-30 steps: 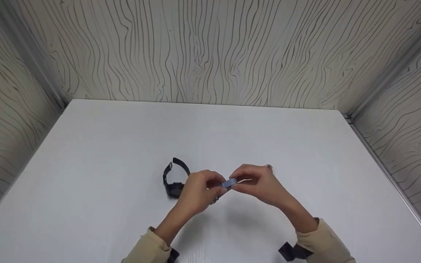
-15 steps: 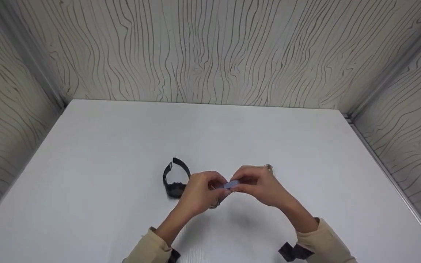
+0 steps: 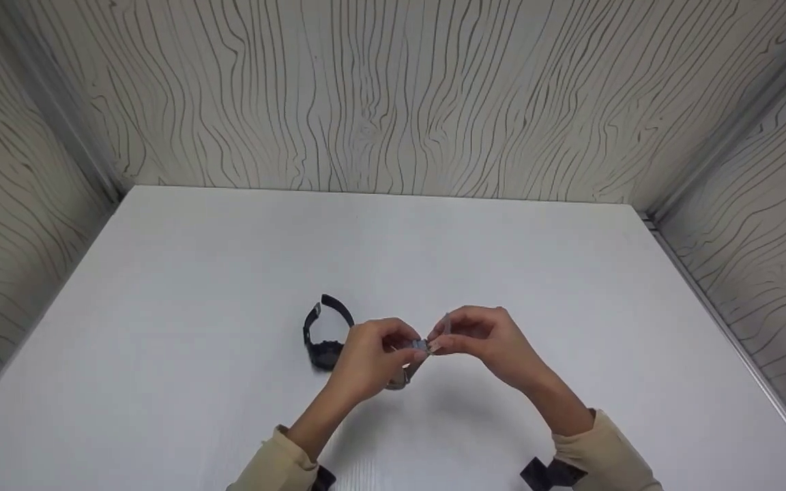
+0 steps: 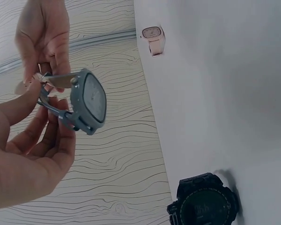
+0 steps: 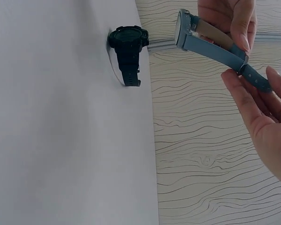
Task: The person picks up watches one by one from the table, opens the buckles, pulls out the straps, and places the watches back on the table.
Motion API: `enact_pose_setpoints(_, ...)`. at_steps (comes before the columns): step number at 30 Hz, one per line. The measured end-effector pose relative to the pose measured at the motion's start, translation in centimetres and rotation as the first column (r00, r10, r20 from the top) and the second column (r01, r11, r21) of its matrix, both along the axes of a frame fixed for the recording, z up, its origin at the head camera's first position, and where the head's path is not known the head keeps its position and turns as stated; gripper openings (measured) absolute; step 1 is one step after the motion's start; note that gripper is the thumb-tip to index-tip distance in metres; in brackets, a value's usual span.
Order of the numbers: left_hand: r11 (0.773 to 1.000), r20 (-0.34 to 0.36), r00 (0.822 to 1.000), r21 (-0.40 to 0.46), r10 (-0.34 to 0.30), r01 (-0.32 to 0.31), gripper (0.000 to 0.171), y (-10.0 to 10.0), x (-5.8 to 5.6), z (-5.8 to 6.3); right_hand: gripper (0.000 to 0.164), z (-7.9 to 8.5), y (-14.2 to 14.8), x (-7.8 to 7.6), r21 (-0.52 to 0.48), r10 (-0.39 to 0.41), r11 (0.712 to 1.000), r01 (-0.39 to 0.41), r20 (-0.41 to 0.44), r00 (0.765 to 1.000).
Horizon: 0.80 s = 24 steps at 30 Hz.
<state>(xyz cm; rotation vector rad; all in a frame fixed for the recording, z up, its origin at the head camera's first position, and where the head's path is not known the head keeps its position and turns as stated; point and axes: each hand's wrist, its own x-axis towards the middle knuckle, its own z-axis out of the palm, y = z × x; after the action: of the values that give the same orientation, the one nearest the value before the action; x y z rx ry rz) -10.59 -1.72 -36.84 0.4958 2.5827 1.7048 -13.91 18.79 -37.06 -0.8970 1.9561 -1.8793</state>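
Note:
Both hands hold a blue wristwatch (image 4: 91,101) above the table, its strap looped and its pale dial facing outward in the left wrist view. The left hand (image 3: 369,358) pinches the strap near the buckle, with the watch case hanging below it. The right hand (image 3: 495,344) pinches the strap's free end (image 5: 256,77), which passes through the buckle in the right wrist view and shows several holes. The strap's inner side is tan. In the head view, the fingers and left hand hide most of the watch.
A black digital wristwatch (image 3: 327,354) stands on the white table (image 3: 229,273) just left of the left hand. A small pink wristwatch (image 4: 153,37) lies on the table in the left wrist view. Wood-patterned panels (image 3: 366,102) enclose the table.
The right fingers have shifted their hold, and the strap end now points upward between them instead of lying along the fingers. The left hand has barely moved. The black watch stays put.

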Motion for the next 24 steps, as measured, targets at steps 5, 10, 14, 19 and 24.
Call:
enact_pose_setpoints(5, 1.0, 0.001, 1.0, 0.013, -0.006, 0.006, 0.011, -0.02, 0.11, 0.03, 0.015, -0.45, -0.01, -0.11, 0.034, 0.004, 0.999, -0.005, 0.019, 1.0)
enact_pose_setpoints(10, 1.0, 0.032, 0.999, 0.01, -0.005, 0.005, 0.012, -0.02, 0.2, -0.01, 0.017, -0.79, 0.0, -0.09, 0.07, -0.012, 0.997, 0.009, 0.032, 0.999)
enact_pose_setpoints(14, 1.0, 0.066, 0.998, -0.002, -0.003, 0.003, 0.011, 0.03, 0.13, -0.14, 0.021, -0.95, -0.03, 0.02, 0.068, -0.017, 0.998, 0.014, 0.053, 0.998)
enact_pose_setpoints(19, 1.0, 0.075, 0.997, 0.001, -0.01, 0.01, 0.011, -0.01, 0.05, -0.28, 0.021, -1.0, -0.24, 0.03, 0.033, -0.002, 0.999, 0.0, 0.063, 0.998)
enact_pose_setpoints(24, 1.0, 0.066, 0.998, 0.0, -0.022, 0.022, 0.014, -0.05, 0.03, -0.36, 0.018, -0.94, -0.41, -0.12, -0.023, 0.016, 1.0, -0.015, 0.033, 0.999)
